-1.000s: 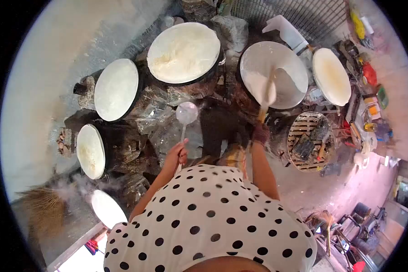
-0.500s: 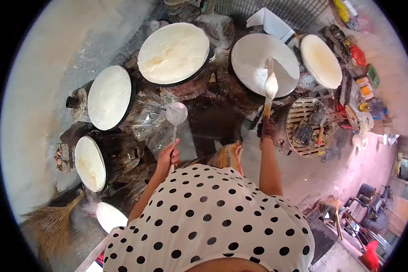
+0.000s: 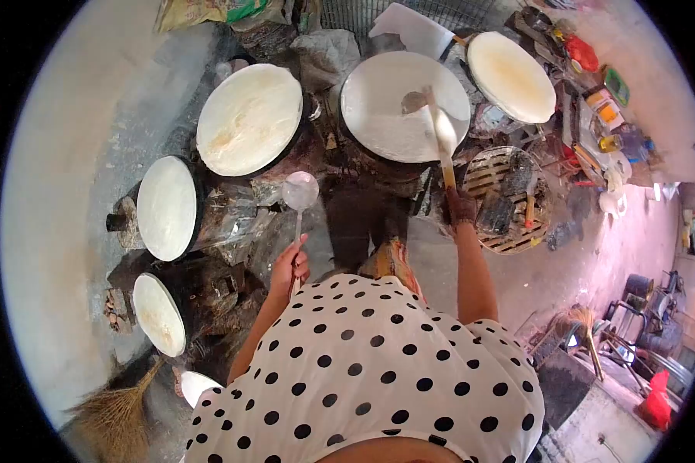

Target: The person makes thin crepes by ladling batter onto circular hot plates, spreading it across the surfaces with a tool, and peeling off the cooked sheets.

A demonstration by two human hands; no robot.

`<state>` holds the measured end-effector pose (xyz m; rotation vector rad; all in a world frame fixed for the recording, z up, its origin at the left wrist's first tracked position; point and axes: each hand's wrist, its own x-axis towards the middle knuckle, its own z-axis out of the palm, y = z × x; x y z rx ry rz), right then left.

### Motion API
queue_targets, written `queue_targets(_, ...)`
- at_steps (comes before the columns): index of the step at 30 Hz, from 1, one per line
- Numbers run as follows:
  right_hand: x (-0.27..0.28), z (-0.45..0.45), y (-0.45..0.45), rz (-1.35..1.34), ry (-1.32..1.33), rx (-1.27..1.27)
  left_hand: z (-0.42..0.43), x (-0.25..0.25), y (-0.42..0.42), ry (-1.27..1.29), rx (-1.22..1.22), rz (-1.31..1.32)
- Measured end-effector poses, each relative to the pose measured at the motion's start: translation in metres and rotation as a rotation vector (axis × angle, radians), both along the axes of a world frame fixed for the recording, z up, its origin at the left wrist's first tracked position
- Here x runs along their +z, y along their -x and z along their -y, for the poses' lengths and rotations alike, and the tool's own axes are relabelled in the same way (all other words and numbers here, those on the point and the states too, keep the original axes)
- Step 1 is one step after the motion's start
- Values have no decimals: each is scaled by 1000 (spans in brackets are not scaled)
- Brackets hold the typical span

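My left hand (image 3: 291, 266) is closed round the handle of a ladle (image 3: 300, 191), whose round, whitish bowl points away from me. In my right hand (image 3: 461, 208), which looks dark and gloved, is the handle of a flat spreader (image 3: 445, 139) coated with white batter. The spreader's far end lies over a round griddle (image 3: 386, 116). A pale layer covers most of that griddle, with a small grey patch near the spreader's tip.
More round pans with pale sheets stand at the left (image 3: 251, 119), (image 3: 166, 208), (image 3: 158, 315) and at the right (image 3: 511, 76). A slatted basket (image 3: 493, 171) holds dark blocks beside my right hand. A straw broom (image 3: 120, 420) lies lower left.
The view has turned, shifting the pans leftward. The spreader has swept round the griddle, and the pale layer now covers more of it. My left hand keeps holding the ladle.
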<state>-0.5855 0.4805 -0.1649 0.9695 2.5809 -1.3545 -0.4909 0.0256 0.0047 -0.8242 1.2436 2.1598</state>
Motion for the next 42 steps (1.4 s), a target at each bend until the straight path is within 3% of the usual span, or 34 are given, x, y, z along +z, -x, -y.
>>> queue_targets(5, 15, 50, 14, 131, -312, 236, -28, 11, 19, 14, 15, 34)
queue_targets(6, 8, 51, -5, 123, 11, 242, -30, 8, 22, 3, 13, 28)
queue_targets(8, -19, 27, -11, 100, 327, 244, -38, 8, 31, -12, 9, 11)
queue_targets(9, -38, -7, -13, 93, 141, 308, -41, 12, 33, -24, 25, 24)
queue_targets(11, -28, -30, -6, 84, -48, 360, -43, 14, 35, -39, 32, 36)
queue_targets(13, 44, -39, 33, 213, -118, 247, -46, 9, 42, -30, 7, 23)
queue_targets(15, 82, -28, 72, 184, -99, 194, -56, 15, 47, -15, 29, 49)
queue_targets(17, 86, -8, 81, 155, -69, 150, -53, 17, 49, 10, 58, 77)
queue_targets(18, 80, 3, 75, -53, 9, 201, -49, 13, 48, -11, 20, 35)
queue_targets(21, 11, 12, 57, -591, -302, 414, -45, 14, 45, -47, 2, -48)
queue_targets(22, -17, 22, 60, -482, 4, 98, -44, 16, 45, -52, 14, -76)
queue_targets(24, 107, 78, 50, 182, -127, -67, -45, 24, 45, -6, 13, -48)
queue_targets(25, 87, 81, 56, 188, -121, -61, -45, 27, 44, 42, 10, -21)
queue_targets(27, 12, 85, 82, -403, -132, 301, -37, 18, 38, 34, 7, 0)
queue_targets(29, 12, 74, 87, -717, -148, 466, -32, 16, 41, 8, -11, -4)
queue_targets(30, 19, 60, 81, -588, 125, 282, -27, 16, 40, 16, -46, -38)
queue_targets(33, 118, 62, 49, -72, 531, -242, -32, 27, 35, 31, -39, -37)
queue_targets(34, 67, 63, 43, -45, 306, -127, -31, 26, 33, 35, -47, -55)
queue_targets(36, 40, 66, 45, -255, 55, 85, -35, 25, 38, 57, -61, -60)
queue_targets(39, -27, 11, 91, -343, -93, 152, -37, 22, 48, 34, -195, -88)
queue_targets(41, -12, 6, 94, -378, -170, 196, -42, 17, 63, 65, -248, -111)
queue_targets(42, 3, 4, 90, -175, -160, 177, -48, 14, 76, 76, -311, -141)
